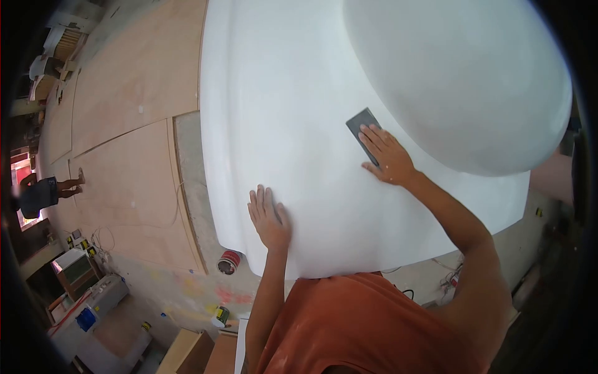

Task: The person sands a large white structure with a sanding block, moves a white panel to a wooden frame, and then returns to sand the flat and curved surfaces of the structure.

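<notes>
A large, smooth white moulded piece (311,124) with a big rounded bulge (461,81) at its upper right fills the middle of the head view. My right hand (389,156) lies over a flat dark grey rectangular pad (359,122), pressing it against the white surface just left of the bulge. The far end of the pad shows beyond my fingertips. Near the lower left part of the piece, my left hand (269,219) rests flat on the white surface with its fingers stretched out, holding nothing.
Wooden boards (134,187) cover the floor at left, where another person (40,194) stands far off. A red can (228,262) sits by the piece's lower left corner, a green can (220,316) below it. Cables (448,280) lie at lower right.
</notes>
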A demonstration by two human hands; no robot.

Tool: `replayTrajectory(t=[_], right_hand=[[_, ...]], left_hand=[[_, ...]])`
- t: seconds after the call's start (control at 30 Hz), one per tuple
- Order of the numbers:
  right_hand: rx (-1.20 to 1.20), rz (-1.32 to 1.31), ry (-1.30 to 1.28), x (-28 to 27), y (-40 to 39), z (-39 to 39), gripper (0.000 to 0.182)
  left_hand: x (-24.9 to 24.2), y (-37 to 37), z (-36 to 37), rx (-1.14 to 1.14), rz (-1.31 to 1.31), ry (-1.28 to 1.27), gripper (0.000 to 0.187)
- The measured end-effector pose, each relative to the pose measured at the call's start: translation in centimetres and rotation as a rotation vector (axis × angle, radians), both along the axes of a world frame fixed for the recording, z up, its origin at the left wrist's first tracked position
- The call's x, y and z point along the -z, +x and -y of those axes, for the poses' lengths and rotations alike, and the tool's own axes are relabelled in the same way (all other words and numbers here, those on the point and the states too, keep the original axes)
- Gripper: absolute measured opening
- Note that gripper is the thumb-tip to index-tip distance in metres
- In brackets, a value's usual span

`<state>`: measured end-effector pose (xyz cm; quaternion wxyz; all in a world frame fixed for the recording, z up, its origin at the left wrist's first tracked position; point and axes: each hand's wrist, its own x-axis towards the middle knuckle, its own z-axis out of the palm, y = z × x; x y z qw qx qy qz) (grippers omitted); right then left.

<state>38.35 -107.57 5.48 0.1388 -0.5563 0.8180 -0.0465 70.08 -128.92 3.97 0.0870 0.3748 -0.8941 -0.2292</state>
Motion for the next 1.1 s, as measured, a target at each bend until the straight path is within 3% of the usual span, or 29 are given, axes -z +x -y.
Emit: replayTrajectory(t=[0.1,0.2,0.27,0.37,0.5,0.6,0.67,0.77,0.83,0.93,1.0,1.1], right_hand=[[0.061,-0.253,-0.152,2.7,-7.2,9.9,0.079],[0.192,-0.343,-0.23,5.1,-14.6,21.9,0.085],[0.422,-0.342,-0.192,5.2,-14.5,26.6,0.084],[0.233,-0.279,-0.272,5.9,-8.5,23.7,0.085],[-0.044,0.008,-0.106,1.5,5.9,8.1,0.085],[-0.23,0.179,-0.002,0.2,4.4,2.7,0.085],[-0.174,-0.026,-0.006,1.0,-1.4,6.1,0.084],[0.111,-0.309,-0.179,3.8,-11.3,16.6,0.078],[0.261,-0.346,-0.244,6.2,-14.7,23.1,0.079],[0.41,-0.371,-0.26,6.2,-9.4,26.2,0.078],[0.16,-0.137,-0.327,5.0,-0.7,22.1,0.08],[-0.22,0.129,-0.149,2.5,12.5,11.5,0.081]], left_hand=[[0.3,0.0,-0.2,0.002,-0.016,-0.048,0.051],[0.2,0.0,-0.2,0.015,-0.046,-0.073,0.051],[0.1,0.0,-0.4,0.007,-0.039,-0.07,0.051],[0.4,0.1,-0.4,-0.002,-0.034,-0.06,0.051],[0.7,-0.3,-0.1,0.015,-0.019,-0.069,0.05],[0.5,0.1,-0.3,0.014,-0.019,-0.051,0.051],[0.6,0.1,-0.2,0.014,-0.025,-0.063,0.051],[0.0,-0.1,-0.4,0.008,-0.034,-0.059,0.051],[-0.2,0.1,-0.6,0.004,-0.033,-0.075,0.05],[0.2,-0.1,-0.4,0.014,-0.043,-0.085,0.049],[0.4,0.1,-0.6,-0.007,-0.05,-0.07,0.049],[0.5,0.3,-0.2,-0.011,-0.052,-0.005,0.049]])
